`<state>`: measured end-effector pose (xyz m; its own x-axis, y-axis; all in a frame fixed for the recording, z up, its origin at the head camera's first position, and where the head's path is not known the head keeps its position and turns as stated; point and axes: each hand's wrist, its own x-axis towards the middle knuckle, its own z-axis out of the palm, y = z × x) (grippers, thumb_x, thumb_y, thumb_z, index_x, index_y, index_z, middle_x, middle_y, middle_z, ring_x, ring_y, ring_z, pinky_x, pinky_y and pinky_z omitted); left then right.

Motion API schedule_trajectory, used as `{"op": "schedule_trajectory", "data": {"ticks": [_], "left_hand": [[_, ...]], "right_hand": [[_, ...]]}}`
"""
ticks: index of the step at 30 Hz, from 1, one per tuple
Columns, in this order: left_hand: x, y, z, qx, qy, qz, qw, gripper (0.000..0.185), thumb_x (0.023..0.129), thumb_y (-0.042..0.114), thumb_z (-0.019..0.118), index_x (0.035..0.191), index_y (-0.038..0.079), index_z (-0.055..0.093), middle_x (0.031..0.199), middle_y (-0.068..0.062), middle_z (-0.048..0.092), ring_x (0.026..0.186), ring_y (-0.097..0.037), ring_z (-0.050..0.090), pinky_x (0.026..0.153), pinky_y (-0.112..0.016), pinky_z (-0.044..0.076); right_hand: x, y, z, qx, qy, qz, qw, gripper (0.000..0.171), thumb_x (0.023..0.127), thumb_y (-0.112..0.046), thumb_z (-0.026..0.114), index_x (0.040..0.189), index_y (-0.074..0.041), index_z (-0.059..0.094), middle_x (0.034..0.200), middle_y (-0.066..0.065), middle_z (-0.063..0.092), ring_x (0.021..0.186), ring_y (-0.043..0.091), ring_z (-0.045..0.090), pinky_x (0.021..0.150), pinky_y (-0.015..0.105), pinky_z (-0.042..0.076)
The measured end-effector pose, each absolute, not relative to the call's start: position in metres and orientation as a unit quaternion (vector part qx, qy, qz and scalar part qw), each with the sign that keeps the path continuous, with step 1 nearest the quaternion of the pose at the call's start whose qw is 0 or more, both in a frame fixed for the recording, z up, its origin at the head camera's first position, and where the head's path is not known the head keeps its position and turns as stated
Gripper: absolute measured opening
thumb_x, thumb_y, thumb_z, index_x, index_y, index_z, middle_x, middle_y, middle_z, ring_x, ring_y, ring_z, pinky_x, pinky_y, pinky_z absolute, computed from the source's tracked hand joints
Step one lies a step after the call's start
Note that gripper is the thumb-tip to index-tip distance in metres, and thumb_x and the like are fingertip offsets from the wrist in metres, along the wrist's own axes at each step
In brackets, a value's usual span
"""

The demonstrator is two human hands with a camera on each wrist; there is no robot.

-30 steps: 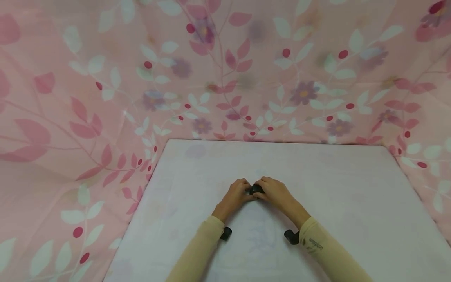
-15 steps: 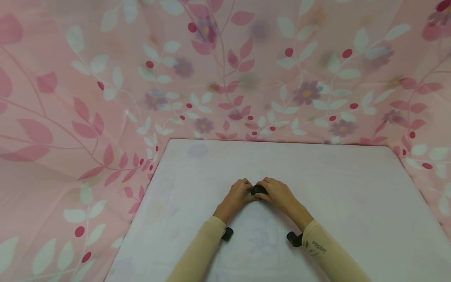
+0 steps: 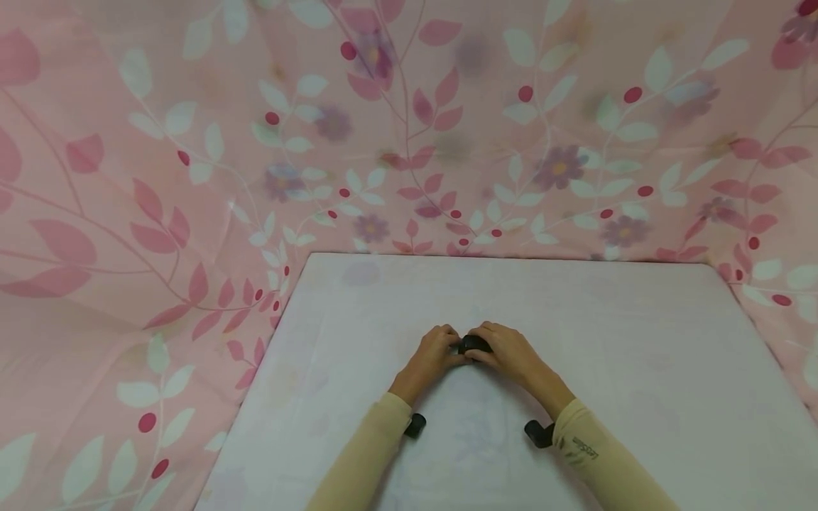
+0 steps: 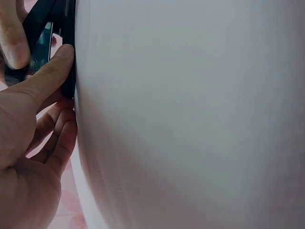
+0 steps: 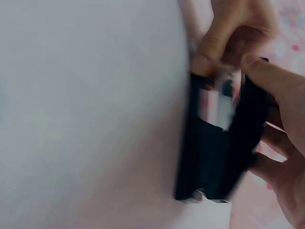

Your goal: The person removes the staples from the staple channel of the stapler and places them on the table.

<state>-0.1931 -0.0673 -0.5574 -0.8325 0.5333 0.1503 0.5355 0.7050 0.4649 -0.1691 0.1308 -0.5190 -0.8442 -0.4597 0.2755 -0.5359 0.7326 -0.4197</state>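
Pale table (image 3: 639,369) under both hands: left hand (image 3: 432,360) and right hand (image 3: 508,353) each pinch a black clip (image 3: 473,345) between them, its long axis left-right.

A pale, whitish table top (image 3: 639,369) is seen from above, lit evenly and softly. It is surrounded on the left, far and right sides by a pink fabric backdrop (image 3: 192,142), printed with white and red leaves, red berries and small purple flowers.
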Motion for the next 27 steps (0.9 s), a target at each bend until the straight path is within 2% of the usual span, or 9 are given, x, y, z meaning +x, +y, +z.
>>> {"op": "schedule_trajectory", "data": {"ticks": [7, 13, 27], "left_hand": [[-0.193, -0.067, -0.549, -0.278, -0.928, -0.248, -0.012, 0.034, 0.078, 0.031, 0.083, 0.104, 0.010, 0.077, 0.098, -0.002, 0.068, 0.089, -0.015, 0.059, 0.078, -0.024, 0.047], [-0.191, -0.064, -0.548, -0.271, -0.929, -0.251, -0.026, 0.036, 0.077, 0.032, 0.083, 0.105, 0.010, 0.078, 0.099, -0.002, 0.068, 0.089, -0.015, 0.058, 0.076, -0.024, 0.045], [-0.190, -0.065, -0.550, -0.261, -0.932, -0.250, -0.030, 0.038, 0.077, 0.033, 0.083, 0.108, 0.012, 0.077, 0.100, -0.001, 0.067, 0.090, -0.015, 0.058, 0.077, -0.024, 0.044]], "right_hand": [[-0.168, 0.149, -0.503, 0.260, -0.906, 0.324, 0.078, 0.039, 0.083, -0.029, 0.079, 0.115, -0.010, 0.068, 0.102, 0.001, 0.070, 0.089, 0.018, 0.066, 0.078, 0.039, 0.055], [-0.164, 0.170, -0.493, 0.267, -0.889, 0.369, 0.049, 0.036, 0.084, -0.023, 0.078, 0.115, -0.010, 0.066, 0.105, 0.001, 0.071, 0.095, 0.020, 0.071, 0.081, 0.038, 0.058], [-0.149, 0.233, -0.477, 0.233, -0.908, 0.343, 0.054, 0.037, 0.079, -0.013, 0.081, 0.113, -0.006, 0.067, 0.101, 0.003, 0.072, 0.094, 0.026, 0.071, 0.082, 0.041, 0.057]]}}
